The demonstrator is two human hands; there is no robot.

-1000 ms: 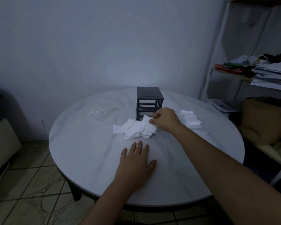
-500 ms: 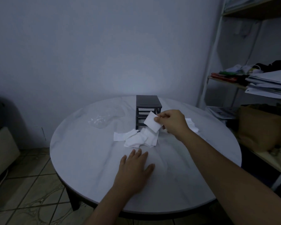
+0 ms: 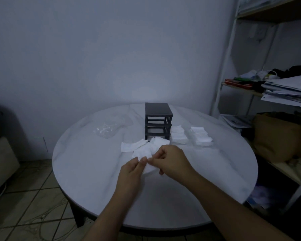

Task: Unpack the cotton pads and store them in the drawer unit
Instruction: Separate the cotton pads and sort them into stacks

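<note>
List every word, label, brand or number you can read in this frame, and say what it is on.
No text can be read.
Printed sheet on the lower shelf: dark marks, too blurred to read.
Stacked papers: no legible writing.
Clear wrapper: no print visible.
Drawer unit: no label visible.
Cotton pad: blank.

A round white table [image 3: 94, 171] with a faintly marbled top stands on a tiled floor [image 3: 33, 197]. Toward its far side a dark drawer unit [image 3: 158, 117] stands upright, its front slots open. A loose pile of pads [image 3: 142, 147] lies just in front of the unit. Two neater pad stacks [image 3: 178, 135] [image 3: 201, 137] lie side by side just right of it. A crumpled clear wrapper [image 3: 105, 130] lies to the unit's left, apart from it.
</note>
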